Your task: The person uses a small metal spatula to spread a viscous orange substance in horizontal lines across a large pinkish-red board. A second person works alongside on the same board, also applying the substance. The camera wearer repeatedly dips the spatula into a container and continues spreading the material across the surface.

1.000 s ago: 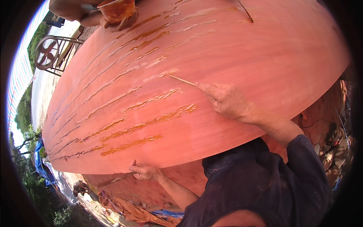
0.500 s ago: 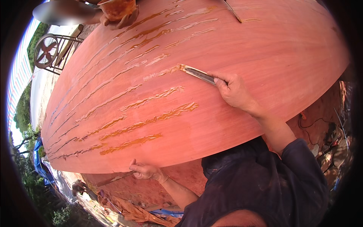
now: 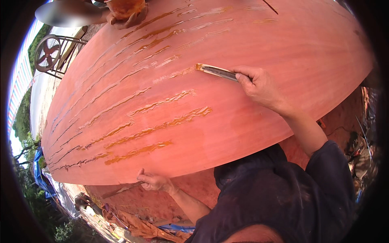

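- Right hand [image 3: 259, 86] is up on the broad reddish-orange hull [image 3: 283, 48], fingers curled tight round the handle of a flat scraper blade [image 3: 215, 71].
- The blade lies flat to the surface, its tip loaded with orange-brown paste, right at the end of one of the filled seams [image 3: 170, 121] near the middle of the hull.
- Those paste streaks run in long lines across the hull, from its middle down toward the lower left edge and up toward the top edge.
- Left hand [image 3: 154, 181] sits at the hull's lower edge, fingers closed on a thin dark stick-like tool [image 3: 121, 189] that points off to the left; thumb rests against the rim.
- Dark blue sleeves cover both of the person's arms, below the hull's lower edge.
- At the top edge, another person's hand [image 3: 127, 16] grips an orange container [image 3: 123, 6] resting on the hull.
- Beyond the upper left edge stands a fan in a metal frame [image 3: 48, 52].
- Under the lower edge: red earth, orange cloth [image 3: 142, 229] and blue sheeting [image 3: 40, 178].
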Tool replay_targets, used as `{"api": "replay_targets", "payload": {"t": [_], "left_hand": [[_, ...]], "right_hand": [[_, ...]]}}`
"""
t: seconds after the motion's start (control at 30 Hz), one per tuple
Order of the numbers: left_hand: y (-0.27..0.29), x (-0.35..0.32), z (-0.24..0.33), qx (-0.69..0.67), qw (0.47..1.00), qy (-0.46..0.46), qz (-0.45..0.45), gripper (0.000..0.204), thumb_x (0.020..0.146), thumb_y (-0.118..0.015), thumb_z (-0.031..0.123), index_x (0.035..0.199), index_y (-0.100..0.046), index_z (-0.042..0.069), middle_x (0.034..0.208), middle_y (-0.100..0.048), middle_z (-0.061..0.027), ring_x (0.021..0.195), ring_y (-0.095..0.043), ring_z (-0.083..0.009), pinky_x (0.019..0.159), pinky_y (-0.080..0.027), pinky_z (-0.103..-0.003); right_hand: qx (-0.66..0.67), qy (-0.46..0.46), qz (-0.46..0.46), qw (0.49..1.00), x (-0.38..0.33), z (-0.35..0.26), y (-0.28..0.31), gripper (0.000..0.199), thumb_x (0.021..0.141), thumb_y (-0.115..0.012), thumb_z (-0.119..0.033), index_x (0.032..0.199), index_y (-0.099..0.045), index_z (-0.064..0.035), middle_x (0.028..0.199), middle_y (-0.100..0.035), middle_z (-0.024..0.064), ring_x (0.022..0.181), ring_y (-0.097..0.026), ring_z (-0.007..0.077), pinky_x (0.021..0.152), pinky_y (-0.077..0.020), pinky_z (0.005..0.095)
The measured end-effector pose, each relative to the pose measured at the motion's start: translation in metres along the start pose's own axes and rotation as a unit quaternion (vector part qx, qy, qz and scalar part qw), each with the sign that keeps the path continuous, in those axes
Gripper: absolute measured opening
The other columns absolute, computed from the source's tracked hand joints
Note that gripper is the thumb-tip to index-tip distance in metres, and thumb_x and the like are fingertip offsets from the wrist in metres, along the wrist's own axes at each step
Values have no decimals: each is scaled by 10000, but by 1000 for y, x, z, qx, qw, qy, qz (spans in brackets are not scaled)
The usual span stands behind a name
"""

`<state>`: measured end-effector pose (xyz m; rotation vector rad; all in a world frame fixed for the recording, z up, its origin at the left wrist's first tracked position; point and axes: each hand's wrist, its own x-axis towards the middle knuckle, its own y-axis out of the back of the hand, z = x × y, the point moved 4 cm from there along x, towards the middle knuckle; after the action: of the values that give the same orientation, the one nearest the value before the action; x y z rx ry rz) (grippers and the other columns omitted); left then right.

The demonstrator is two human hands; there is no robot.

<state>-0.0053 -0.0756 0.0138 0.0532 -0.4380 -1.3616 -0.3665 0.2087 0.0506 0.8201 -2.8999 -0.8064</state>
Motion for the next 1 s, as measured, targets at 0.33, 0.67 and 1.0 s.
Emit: {"api": "replay_targets", "payload": {"t": [0.33, 0.67, 1.0], "left_hand": [[2, 2, -9, -20, 1000, -5, -5, 464, 1095, -420, 337, 914, -637, -30, 679, -378, 54, 607, -326, -62, 559, -241, -254], [12, 0, -26, -12, 999, 31, -14, 420, 1099, -404, 265, 952, -631, -57, 922, -598, -93, 852, -549, -179, 778, -470, -336], [12, -3, -26, -21, 998, 53, -15, 452, 1106, -382, 299, 956, -623, -52, 944, -600, -109, 892, -548, -186, 820, -458, -345]], "right_hand": [[-54, -41, 33, 997, -4, 0, 26, 281, 958, -544, -130, 1128, -720, 9, 709, -627, 49, 652, -555, 114, 610, -450, 313], [58, -22, -4, 998, 2, -3, 6, 236, 982, -561, -111, 1082, -714, 38, 714, -571, -41, 662, -486, 62, 589, -401, 276], [30, -13, -38, 999, 17, -12, -9, 235, 993, -571, -112, 1095, -716, 42, 755, -578, -44, 701, -484, 59, 615, -399, 269]]}}
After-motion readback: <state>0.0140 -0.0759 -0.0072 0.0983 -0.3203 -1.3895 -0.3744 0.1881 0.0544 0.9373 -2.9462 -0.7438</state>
